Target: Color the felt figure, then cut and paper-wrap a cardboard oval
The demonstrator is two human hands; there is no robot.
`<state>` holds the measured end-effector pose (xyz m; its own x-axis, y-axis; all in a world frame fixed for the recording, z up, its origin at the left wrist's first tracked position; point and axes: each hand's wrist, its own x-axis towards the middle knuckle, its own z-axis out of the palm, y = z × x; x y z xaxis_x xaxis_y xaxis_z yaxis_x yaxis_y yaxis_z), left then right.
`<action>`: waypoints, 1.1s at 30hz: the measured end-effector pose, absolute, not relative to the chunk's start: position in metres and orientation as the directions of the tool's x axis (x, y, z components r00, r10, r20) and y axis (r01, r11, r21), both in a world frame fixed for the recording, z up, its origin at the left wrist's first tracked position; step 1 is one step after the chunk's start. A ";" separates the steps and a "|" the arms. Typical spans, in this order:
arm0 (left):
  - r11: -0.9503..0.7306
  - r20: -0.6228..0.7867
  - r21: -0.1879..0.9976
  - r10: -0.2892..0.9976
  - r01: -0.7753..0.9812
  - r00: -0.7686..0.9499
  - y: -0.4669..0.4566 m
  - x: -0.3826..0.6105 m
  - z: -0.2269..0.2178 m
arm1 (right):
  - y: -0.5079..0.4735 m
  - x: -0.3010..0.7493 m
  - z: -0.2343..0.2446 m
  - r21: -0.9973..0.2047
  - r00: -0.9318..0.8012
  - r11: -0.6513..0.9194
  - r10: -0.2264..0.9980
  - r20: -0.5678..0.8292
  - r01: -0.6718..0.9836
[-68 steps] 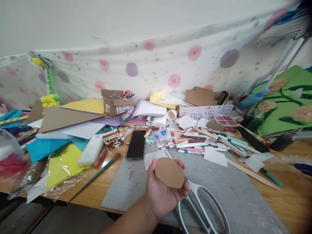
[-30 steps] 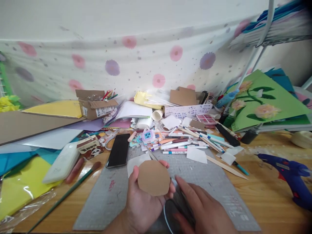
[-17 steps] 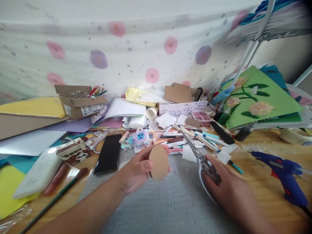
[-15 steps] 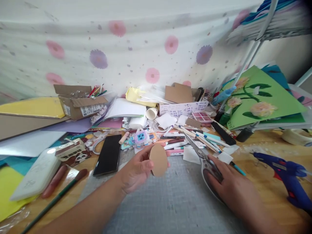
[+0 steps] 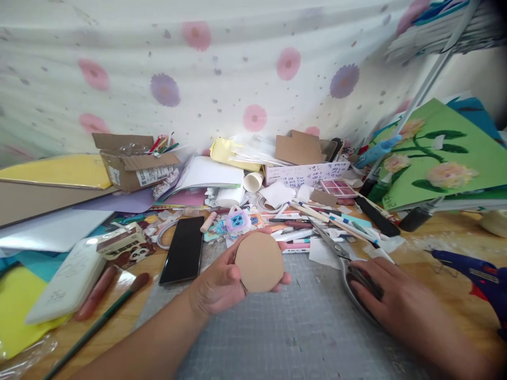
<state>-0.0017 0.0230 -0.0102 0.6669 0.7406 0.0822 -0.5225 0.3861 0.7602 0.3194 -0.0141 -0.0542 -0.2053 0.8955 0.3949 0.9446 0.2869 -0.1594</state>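
My left hand (image 5: 222, 285) is closed on a round brown cardboard disc (image 5: 259, 262), held up above the grey cutting mat (image 5: 285, 338) with its face towards me. My right hand (image 5: 400, 303) grips the handles of a large pair of silver scissors (image 5: 336, 250). The scissors rest low over the mat's right side, and their blades point away towards the pile of pens. The two hands are apart, with the disc to the left of the scissors.
Several pens and markers (image 5: 317, 221) lie beyond the mat, with a black phone (image 5: 182, 249) to the left. A blue glue gun (image 5: 475, 272) lies at the right. A cardboard box (image 5: 132, 161), coloured paper sheets (image 5: 51, 171), a paintbrush (image 5: 99, 322) and a green flower picture (image 5: 439, 153) crowd the wooden table.
The right hand came in, took the scissors off the mat and carried them to the right. The left hand turned the disc edge-on, then back to face me.
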 end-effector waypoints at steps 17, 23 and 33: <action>0.391 0.015 0.745 0.800 -0.541 0.599 0.019 0.008 -0.020 | 0.032 0.193 0.016 -0.557 -0.619 0.794 0.569 0.542 0.242; 0.525 -0.083 0.691 0.740 -0.497 0.667 0.027 0.005 -0.023 | 0.040 0.212 0.005 -0.914 -0.388 0.375 0.828 0.404 -0.151; 0.308 -0.281 0.946 0.935 -0.101 0.218 0.025 0.012 -0.024 | 0.064 0.230 0.010 -0.730 0.016 -0.041 0.997 -0.071 -0.682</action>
<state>0.0115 0.0250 -0.0243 0.2180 0.9345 -0.2814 -0.1009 0.3083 0.9459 0.2302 0.0638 0.0098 0.0160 0.9974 -0.0707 -0.6823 -0.0408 -0.7299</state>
